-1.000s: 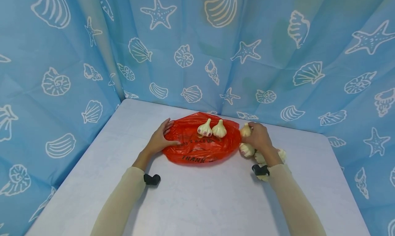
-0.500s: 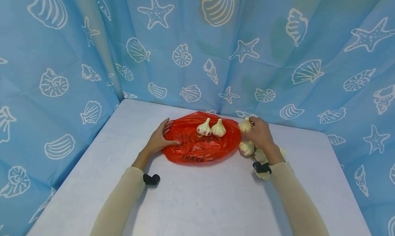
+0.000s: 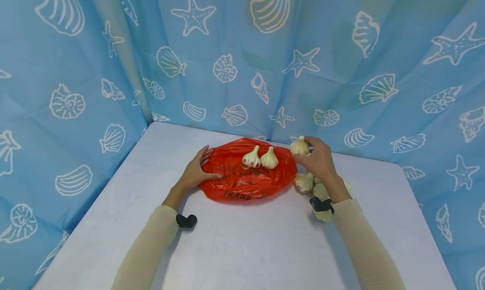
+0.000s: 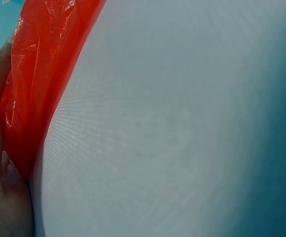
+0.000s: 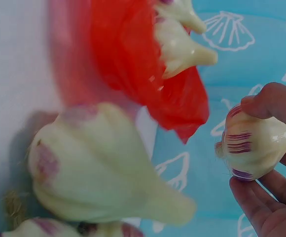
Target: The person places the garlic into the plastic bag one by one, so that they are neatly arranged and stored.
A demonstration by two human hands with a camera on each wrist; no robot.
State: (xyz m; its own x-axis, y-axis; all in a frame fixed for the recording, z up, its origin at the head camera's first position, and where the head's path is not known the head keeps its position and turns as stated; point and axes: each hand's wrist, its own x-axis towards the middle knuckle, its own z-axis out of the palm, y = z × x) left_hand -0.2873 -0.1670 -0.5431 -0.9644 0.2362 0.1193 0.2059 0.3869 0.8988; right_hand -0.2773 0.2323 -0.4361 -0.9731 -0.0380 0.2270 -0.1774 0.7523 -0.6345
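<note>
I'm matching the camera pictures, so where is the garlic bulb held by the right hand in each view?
Head: garlic bulb right of centre, about mid-height, in the right hand.
Left wrist: not in it.
Right wrist: garlic bulb at the right, slightly below mid-height.
Shared landmark: the red bag, visible in all three.

The bag (image 3: 261,182) is red, the curtain (image 3: 242,41) blue with white seashells — the blurred garlic (image 5: 91,165) apparently cream-and-purple.

We find a white table (image 3: 242,243) with rounded rear corners under soft light. Behind it and at both sides, we see a blue curtain (image 3: 242,37), vertically folded and printed with white shells (image 3: 235,115) and starfish (image 3: 194,16).
</note>
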